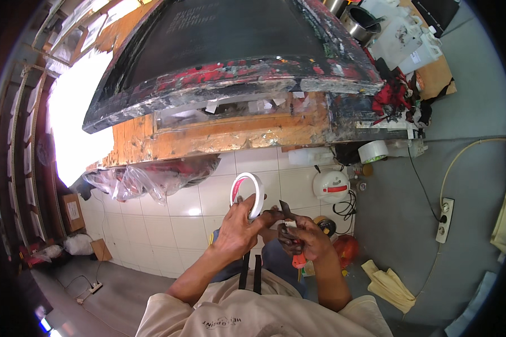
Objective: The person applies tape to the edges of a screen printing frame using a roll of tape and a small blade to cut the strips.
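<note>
My left hand (235, 231) is closed on a white roll of tape (259, 194), held upright with its ring facing me. From the same hand a finger reaches right, close to the dark flat tip of a red-handled tool (299, 261). That tool sits in my right hand (314, 238), its red end sticking out below the fingers and the dark tip above them. Its exact kind is hidden by the fingers. Both hands are held close together in front of my body, over my knees.
Ahead stands a paint-stained wooden table (208, 143) bearing a large dark framed panel (242, 42). A clear plastic bag (152, 178) hangs beneath its left edge. On the floor at right are a white round object with a red stripe (331, 189), a power strip (445, 220) and a yellow cloth (391, 286).
</note>
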Tool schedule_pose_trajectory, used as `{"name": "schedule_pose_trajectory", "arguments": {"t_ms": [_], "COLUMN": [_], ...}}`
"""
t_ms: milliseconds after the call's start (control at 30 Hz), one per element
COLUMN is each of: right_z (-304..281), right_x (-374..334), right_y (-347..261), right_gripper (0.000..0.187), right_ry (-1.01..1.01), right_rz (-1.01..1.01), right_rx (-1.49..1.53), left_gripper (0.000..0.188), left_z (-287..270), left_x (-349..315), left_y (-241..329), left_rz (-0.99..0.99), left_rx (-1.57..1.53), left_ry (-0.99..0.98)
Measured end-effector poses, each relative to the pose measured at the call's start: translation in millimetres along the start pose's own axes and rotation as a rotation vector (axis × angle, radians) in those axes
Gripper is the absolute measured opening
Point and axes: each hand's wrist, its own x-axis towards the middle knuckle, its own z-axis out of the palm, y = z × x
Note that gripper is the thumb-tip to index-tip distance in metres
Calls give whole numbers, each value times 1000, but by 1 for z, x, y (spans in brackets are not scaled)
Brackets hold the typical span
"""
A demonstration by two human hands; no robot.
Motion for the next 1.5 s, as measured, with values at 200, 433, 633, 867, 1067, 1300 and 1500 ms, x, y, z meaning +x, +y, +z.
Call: {"name": "schedule_pose_trajectory", "arguments": {"t_ms": [200, 433, 633, 867, 1067, 1300, 1500], "right_z": [0, 5, 10, -11, -49, -99, 1], "right_x": [16, 28, 39, 52, 64, 93, 96], "right_y": [4, 12, 17, 15, -123, -205, -133], "right_gripper": [28, 28, 50, 45, 45, 26, 30], "right_ry": [5, -10, 209, 799, 1263, 1461, 560], "right_rz": [110, 150, -201, -652, -812, -985, -869], "right_rx": [35, 193, 136, -1028, -1740, -2483, -1095], "left_gripper": [38, 24, 7, 29, 34, 37, 35], "left_z": [-9, -12, -14, -6, -32, -28, -23], "left_x": [-25, -37, -19, 6, 27, 45, 59], "left_y": [-4, -10, -13, -8, 3, -3, -9], "left_rz": [-226, -279, -373, -963, -862, -875, -877], "left_rx": [-60, -161, -307, -1276, -1835, -1975, -1850], "left_ry": [-59, 38, 390, 442, 492, 530, 519]}}
